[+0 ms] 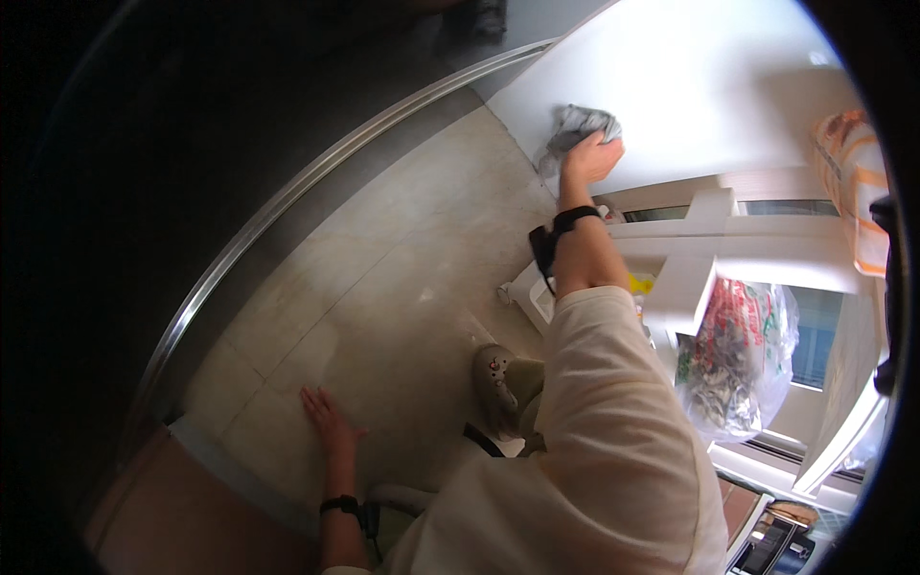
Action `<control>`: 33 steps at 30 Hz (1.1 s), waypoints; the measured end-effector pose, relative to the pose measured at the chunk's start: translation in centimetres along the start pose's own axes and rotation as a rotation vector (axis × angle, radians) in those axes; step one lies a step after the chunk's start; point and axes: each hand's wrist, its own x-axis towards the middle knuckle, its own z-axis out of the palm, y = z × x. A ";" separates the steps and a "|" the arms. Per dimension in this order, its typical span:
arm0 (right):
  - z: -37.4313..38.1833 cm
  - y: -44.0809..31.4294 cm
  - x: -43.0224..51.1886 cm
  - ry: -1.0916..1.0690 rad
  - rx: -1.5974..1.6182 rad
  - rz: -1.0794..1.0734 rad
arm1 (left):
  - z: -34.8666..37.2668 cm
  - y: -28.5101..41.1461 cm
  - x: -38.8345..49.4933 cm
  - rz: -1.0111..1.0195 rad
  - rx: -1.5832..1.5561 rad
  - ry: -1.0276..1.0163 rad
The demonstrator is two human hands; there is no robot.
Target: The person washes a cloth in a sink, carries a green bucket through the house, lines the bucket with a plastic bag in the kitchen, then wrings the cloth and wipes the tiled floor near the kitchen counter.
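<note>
My right hand [593,159] grips a crumpled grey cloth [583,123]. The cloth is against the lower part of a white wall [668,79], close to where it meets the floor. My left hand [332,422] is over the beige tile floor [388,273], palm down, thumb apart from the fingers, with nothing in it. It seems to rest on the tiles, though contact is hard to make out. Each wrist wears a black strap with a small device. One of my feet, in a light shoe [494,377], is partly hidden by my right arm.
A curved-looking metal strip [287,194] borders a dark surface at the left. Beside my right arm stands a white rack [762,241]. A filled clear plastic bag [740,359] hangs there, and an orange-and-white package [859,194] sits at the far right.
</note>
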 end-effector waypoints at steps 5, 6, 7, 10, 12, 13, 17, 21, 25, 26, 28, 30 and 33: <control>3.7 0.2 2.3 -0.345 -0.211 -0.904 | -1.1 1.1 0.4 -0.049 -0.010 -0.018; 5.2 0.5 2.1 -0.436 -0.286 -1.109 | -1.2 1.2 0.4 -0.036 -0.034 -0.027; 6.9 0.9 1.7 -0.435 -0.335 -1.309 | -1.3 1.2 0.4 -0.015 -0.052 -0.008; 11.6 2.5 0.0 -0.586 -0.682 -1.662 | -1.3 1.2 0.4 0.013 -0.095 0.022; 13.2 4.1 -1.3 -0.588 -0.969 -1.722 | -1.3 1.3 0.5 0.010 -0.086 0.015; 13.4 5.1 -2.0 -0.617 -1.147 -1.728 | -1.3 1.4 0.5 0.000 -0.066 -0.004; 10.7 9.2 -4.6 -0.700 -1.535 -1.773 | -1.5 1.6 0.4 0.002 -0.009 -0.014; 7.6 11.5 -6.7 -0.911 -1.475 -1.393 | -1.6 1.6 0.1 0.018 -0.058 0.012; 6.7 12.6 -7.1 -1.052 -1.240 -0.654 | -1.6 1.5 0.2 0.025 -0.091 0.031; 6.8 13.1 -7.0 -1.072 -1.185 -0.389 | -1.6 1.4 0.3 -0.006 -0.082 -0.037; 7.1 14.0 -6.7 -0.945 -0.927 -0.017 | -1.6 1.1 0.4 -0.004 -0.110 -0.036; 7.6 14.8 -6.6 -1.020 -0.723 0.207 | -1.6 1.0 0.4 -0.023 -0.116 -0.036; 8.9 15.3 -7.2 -1.146 -0.716 0.300 | -1.5 1.1 0.5 -0.003 -0.084 -0.016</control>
